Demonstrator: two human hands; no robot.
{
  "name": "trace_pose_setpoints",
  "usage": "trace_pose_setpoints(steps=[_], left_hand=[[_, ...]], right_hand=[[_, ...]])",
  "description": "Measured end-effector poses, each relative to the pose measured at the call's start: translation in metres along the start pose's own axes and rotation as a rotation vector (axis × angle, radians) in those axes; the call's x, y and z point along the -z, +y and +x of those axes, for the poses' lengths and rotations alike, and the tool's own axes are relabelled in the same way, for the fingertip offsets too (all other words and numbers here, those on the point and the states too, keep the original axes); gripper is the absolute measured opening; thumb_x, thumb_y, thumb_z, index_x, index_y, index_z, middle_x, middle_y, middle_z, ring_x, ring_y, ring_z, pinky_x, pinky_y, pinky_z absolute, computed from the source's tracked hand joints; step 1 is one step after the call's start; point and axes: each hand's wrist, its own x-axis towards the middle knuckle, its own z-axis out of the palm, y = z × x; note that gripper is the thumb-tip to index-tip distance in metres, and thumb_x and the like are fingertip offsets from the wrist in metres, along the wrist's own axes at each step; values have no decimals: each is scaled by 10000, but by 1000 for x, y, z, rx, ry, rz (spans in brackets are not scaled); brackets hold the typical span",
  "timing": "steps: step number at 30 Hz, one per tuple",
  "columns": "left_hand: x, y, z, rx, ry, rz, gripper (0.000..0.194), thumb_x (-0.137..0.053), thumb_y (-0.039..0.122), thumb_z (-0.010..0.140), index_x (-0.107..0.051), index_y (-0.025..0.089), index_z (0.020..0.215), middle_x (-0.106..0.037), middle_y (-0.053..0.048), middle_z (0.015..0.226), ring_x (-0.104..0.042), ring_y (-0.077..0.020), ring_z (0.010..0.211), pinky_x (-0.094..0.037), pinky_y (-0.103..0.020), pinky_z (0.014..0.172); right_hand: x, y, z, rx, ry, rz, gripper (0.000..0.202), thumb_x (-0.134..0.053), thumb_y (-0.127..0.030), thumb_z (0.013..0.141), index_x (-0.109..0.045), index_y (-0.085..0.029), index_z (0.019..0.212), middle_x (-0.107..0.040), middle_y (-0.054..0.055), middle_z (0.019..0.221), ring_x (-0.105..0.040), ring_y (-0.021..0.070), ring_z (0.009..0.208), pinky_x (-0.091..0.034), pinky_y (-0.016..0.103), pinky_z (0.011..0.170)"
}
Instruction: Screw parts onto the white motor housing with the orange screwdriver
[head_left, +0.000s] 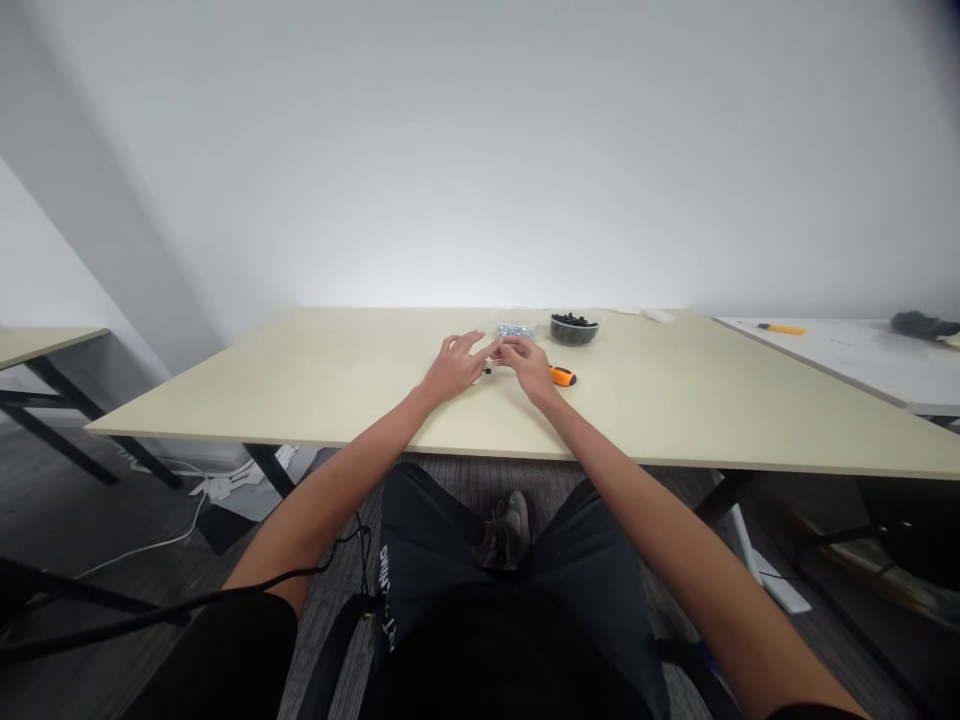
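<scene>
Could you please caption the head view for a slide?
Left hand beside right hand over a pale-yellow table, near an orange handle and a clear plastic bowl of small black pieces.

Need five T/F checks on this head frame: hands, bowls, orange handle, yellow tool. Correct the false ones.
1. The left hand and right hand are close together over the pale table. True.
2. A small black piece shows between the hands. True.
3. The orange handle lies beside the left hand. False: the orange handle lies beside the right hand.
4. The bowl of black pieces stands to the right of the bowl of silvery pieces. True.
5. The yellow tool lies on the pale table. False: the yellow tool lies on the white table.
</scene>
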Motion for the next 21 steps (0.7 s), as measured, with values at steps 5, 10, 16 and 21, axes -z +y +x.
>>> trace_pose_setpoints(steps=[5, 10, 16, 21], left_hand=[[1, 0, 1, -22, -10, 88, 536, -380, 169, 935, -351, 268, 1462, -418, -174, 1460, -350, -286, 1387, -249, -497, 1073], [1, 2, 1, -18, -4, 89, 532, -380, 161, 928, -370, 259, 1451, -422, -179, 1459, -344, -288, 1394, -244, -507, 1074], [1, 1, 1, -30, 4, 96, 543, -364, 151, 930, -359, 280, 1458, -442, -173, 1445, -371, -291, 1377, -243, -509, 1063], [2, 2, 0, -32, -8, 86, 571, -383, 122, 910, -358, 279, 1458, -439, -163, 1451, -375, -291, 1371, -238, -508, 1067]], right_hand=[[4, -3, 0, 8, 26, 72, 411, -719, -462, 706, -583, -164, 955, -664, 52, 853, -653, 157, 781, -539, 354, 857], [3, -4, 0, 29, 32, 91, 407, -731, -460, 693, -576, -181, 946, -649, 33, 817, -647, 150, 770, -543, 358, 847], [3, -4, 2, 39, 71, 86, 366, -735, -440, 684, -591, -171, 887, -630, 38, 849, -614, 134, 773, -550, 322, 799], [5, -5, 2, 29, 67, 82, 349, -735, -420, 688, -589, -166, 879, -639, 33, 792, -611, 135, 739, -536, 330, 816]])
